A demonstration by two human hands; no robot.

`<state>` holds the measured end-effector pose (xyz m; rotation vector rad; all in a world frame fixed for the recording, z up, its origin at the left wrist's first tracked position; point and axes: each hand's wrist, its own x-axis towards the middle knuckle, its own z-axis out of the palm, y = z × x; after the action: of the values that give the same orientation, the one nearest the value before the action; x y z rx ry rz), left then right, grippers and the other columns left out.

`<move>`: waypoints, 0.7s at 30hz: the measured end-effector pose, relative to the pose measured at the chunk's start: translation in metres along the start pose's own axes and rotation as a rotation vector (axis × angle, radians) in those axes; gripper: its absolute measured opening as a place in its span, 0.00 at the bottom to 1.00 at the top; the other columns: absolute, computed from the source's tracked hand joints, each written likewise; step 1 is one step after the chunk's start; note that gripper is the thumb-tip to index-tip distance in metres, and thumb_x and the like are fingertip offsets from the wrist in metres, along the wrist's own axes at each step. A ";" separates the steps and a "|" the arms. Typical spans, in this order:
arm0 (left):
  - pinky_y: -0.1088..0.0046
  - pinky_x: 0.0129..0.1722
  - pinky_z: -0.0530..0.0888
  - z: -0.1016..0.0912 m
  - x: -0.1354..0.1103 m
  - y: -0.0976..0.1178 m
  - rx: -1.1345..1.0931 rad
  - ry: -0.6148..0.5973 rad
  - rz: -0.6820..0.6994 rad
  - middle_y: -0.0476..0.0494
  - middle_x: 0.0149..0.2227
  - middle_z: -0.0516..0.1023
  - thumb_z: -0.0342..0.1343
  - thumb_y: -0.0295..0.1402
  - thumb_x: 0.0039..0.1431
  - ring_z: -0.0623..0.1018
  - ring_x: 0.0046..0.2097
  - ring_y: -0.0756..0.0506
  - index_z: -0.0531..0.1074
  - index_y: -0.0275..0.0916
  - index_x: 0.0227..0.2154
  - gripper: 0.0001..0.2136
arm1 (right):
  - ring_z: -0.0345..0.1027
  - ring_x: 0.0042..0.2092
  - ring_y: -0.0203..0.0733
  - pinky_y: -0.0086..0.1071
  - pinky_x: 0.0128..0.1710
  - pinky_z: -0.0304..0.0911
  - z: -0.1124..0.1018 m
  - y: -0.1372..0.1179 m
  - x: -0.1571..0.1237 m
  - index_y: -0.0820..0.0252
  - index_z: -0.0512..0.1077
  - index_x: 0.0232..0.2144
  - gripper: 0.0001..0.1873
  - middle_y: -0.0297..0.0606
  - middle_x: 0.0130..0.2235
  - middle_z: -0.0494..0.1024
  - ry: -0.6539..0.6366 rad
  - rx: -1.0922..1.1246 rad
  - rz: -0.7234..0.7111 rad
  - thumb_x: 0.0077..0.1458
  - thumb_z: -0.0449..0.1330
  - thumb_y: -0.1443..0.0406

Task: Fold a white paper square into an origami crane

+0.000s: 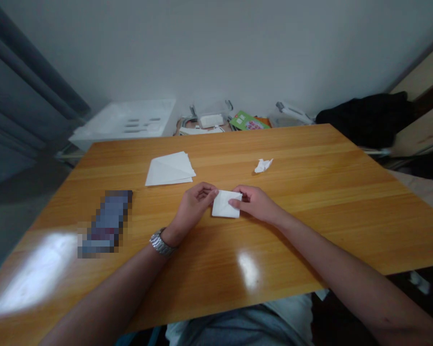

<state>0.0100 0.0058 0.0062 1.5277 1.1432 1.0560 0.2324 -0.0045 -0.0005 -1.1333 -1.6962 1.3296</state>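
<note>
A small folded white paper (224,205) lies on the wooden table (310,202) in front of me. My left hand (193,207), with a metal watch at the wrist, pinches the paper's left edge with curled fingers. My right hand (257,204) pinches its right edge, thumb on top. Both hands rest on the tabletop.
A stack of white paper sheets (170,169) lies behind my left hand. A small folded white paper figure (263,165) sits farther back to the right. A blurred dark object (106,222) lies to the left. Beyond the table are a white box (126,122), clutter and dark cloth (368,117).
</note>
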 end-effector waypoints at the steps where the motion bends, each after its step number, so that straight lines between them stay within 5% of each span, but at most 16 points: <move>1: 0.74 0.35 0.74 0.000 0.000 0.000 0.004 -0.003 0.005 0.45 0.33 0.79 0.63 0.46 0.59 0.78 0.35 0.47 0.75 0.37 0.35 0.15 | 0.71 0.34 0.41 0.33 0.35 0.65 0.001 0.000 0.000 0.58 0.74 0.37 0.16 0.35 0.34 0.79 0.002 0.017 0.003 0.57 0.66 0.53; 7: 0.74 0.32 0.75 -0.001 0.001 -0.001 -0.014 -0.009 -0.004 0.47 0.30 0.77 0.63 0.46 0.59 0.76 0.32 0.49 0.73 0.37 0.33 0.16 | 0.74 0.37 0.43 0.34 0.36 0.68 0.004 0.000 0.003 0.57 0.73 0.40 0.16 0.38 0.38 0.80 0.090 0.124 0.008 0.55 0.67 0.53; 13: 0.71 0.38 0.78 -0.002 0.000 -0.004 0.108 -0.017 0.031 0.44 0.35 0.80 0.60 0.44 0.63 0.80 0.37 0.46 0.75 0.37 0.40 0.13 | 0.74 0.40 0.46 0.38 0.40 0.67 -0.003 0.006 0.005 0.56 0.75 0.44 0.13 0.39 0.41 0.81 0.161 -0.124 -0.059 0.60 0.64 0.57; 16: 0.66 0.48 0.78 -0.006 -0.001 -0.004 0.341 -0.041 0.201 0.42 0.43 0.81 0.57 0.40 0.66 0.80 0.43 0.44 0.76 0.39 0.46 0.12 | 0.73 0.38 0.46 0.38 0.39 0.65 -0.010 0.004 0.006 0.55 0.76 0.44 0.11 0.39 0.39 0.81 0.214 -0.324 -0.082 0.61 0.63 0.58; 21: 0.59 0.58 0.73 -0.011 -0.003 -0.002 0.618 -0.310 0.533 0.40 0.53 0.80 0.53 0.34 0.69 0.78 0.55 0.41 0.79 0.44 0.48 0.11 | 0.72 0.40 0.47 0.38 0.41 0.63 -0.019 0.006 0.011 0.57 0.77 0.44 0.10 0.41 0.41 0.81 0.230 -0.482 -0.167 0.62 0.62 0.62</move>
<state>-0.0021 0.0054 0.0059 2.4866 0.8988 0.7748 0.2468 0.0131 -0.0017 -1.3146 -1.9385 0.6720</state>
